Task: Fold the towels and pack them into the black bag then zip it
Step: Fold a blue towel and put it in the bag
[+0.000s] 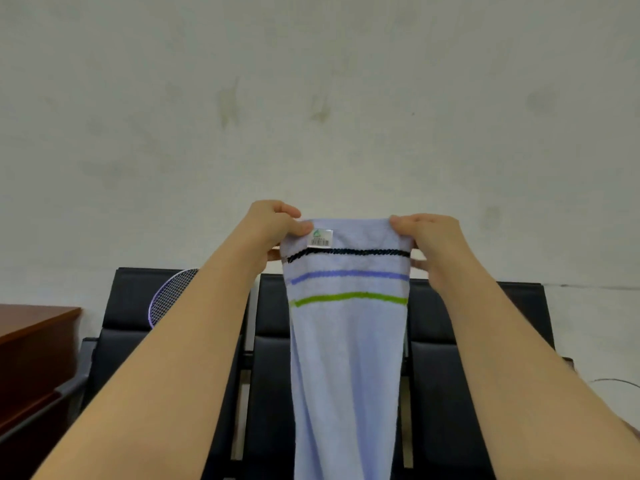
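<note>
The pale blue towel (348,358) hangs lengthwise in front, hiding part of the black chairs (446,327); a racket (171,296) leans there. Left hand (273,226) and right hand (427,237), arms outstretched, pinch its top corners before the wall (311,98).

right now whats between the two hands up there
In the head view, the top edge of the light blue towel stretches between the left hand and right hand, with a small label near the left.

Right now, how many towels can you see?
1: a pale blue striped towel, held up by its top corners in the left hand and right hand. Others may be out of view.
</note>
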A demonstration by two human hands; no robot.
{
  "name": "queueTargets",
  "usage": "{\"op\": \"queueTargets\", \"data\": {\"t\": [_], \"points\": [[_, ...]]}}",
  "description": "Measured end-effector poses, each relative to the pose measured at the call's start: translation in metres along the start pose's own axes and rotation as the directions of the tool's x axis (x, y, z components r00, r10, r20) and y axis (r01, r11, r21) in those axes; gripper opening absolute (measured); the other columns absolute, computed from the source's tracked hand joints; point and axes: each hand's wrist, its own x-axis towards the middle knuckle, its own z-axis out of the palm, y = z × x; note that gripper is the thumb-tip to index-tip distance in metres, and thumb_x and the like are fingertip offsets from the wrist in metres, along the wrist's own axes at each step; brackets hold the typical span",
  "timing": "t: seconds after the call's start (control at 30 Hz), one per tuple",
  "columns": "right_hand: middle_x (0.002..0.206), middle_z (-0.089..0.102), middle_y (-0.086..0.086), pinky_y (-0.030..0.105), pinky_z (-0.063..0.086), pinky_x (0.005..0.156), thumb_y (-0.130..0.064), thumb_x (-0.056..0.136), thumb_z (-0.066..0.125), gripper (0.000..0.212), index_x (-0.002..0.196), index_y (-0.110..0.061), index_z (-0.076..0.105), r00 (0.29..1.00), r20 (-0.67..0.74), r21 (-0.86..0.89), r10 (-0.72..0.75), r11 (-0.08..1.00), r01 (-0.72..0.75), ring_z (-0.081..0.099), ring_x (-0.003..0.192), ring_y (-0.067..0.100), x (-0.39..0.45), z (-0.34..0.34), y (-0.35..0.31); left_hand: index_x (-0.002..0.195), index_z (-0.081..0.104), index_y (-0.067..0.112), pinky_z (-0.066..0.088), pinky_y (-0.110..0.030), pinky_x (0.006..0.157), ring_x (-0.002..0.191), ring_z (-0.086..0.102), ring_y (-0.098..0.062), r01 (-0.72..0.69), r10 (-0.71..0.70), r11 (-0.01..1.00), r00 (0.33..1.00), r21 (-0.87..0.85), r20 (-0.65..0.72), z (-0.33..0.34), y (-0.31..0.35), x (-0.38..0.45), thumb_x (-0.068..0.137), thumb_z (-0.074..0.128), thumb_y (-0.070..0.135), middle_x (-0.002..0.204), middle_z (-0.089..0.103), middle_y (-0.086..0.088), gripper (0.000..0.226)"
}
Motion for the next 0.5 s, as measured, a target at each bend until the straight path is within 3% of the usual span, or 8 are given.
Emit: {"op": "queueTargets", "data": {"t": [0.1, 0.23, 0.37, 0.5], "points": [[0.079, 0.065, 0.006, 0.029, 0.048, 0.060, -0.012, 0.087, 0.069, 0.019, 0.070, -0.012, 0.062, 0.997, 0.025, -0.022, 0.072, 0.997, -0.072, 0.060, 0.076, 0.019, -0.008, -0.001, 0.014, 0.092, 0.056, 0.003, 0.053, -0.026, 0.050, 0.068, 0.062, -0.019, 0.106, -0.100, 0.981, 0.994, -0.164, 0.041, 0.002, -0.011, -0.002, 0.080, 0.069, -0.006, 0.082, 0.062, -0.011, 0.020], [0.081, 0.066, 0.006, 0.028, 0.049, 0.060, -0.010, 0.087, 0.069, 0.018, 0.069, -0.012, 0.064, 0.997, 0.013, -0.038, 0.070, 0.997, -0.070, 0.060, 0.075, 0.019, -0.016, 0.004, 0.021, 0.096, 0.057, -0.001, 0.056, -0.025, 0.052, 0.071, 0.063, -0.020, 0.143, -0.135, 0.974, 0.989, -0.174, 0.055, 0.013, -0.020, -0.009, 0.079, 0.069, -0.008, 0.085, 0.062, -0.013, 0.022], [0.083, 0.068, 0.007, 0.035, 0.052, 0.076, -0.009, 0.087, 0.068, 0.015, 0.072, -0.011, 0.066, 0.996, 0.061, -0.028, 0.068, 0.997, -0.066, 0.062, 0.081, 0.021, -0.019, 0.015, 0.024, 0.082, 0.058, 0.003, 0.051, -0.019, 0.045, 0.062, 0.060, -0.015, 0.122, -0.109, 0.976, 0.991, -0.180, 0.078, 0.023, -0.021, -0.013, 0.079, 0.067, -0.010, 0.077, 0.059, -0.010, 0.016], [0.084, 0.069, 0.008, 0.038, 0.053, 0.079, -0.007, 0.087, 0.066, 0.010, 0.078, -0.007, 0.068, 0.990, 0.133, -0.009, 0.049, 0.999, -0.048, 0.063, 0.084, 0.023, -0.023, 0.023, 0.025, 0.083, 0.057, 0.005, 0.054, -0.021, 0.048, 0.065, 0.061, -0.017, 0.114, -0.096, 0.980, 0.989, -0.160, 0.116, 0.031, -0.019, -0.016, 0.081, 0.065, -0.010, 0.077, 0.060, -0.011, 0.017]]}}
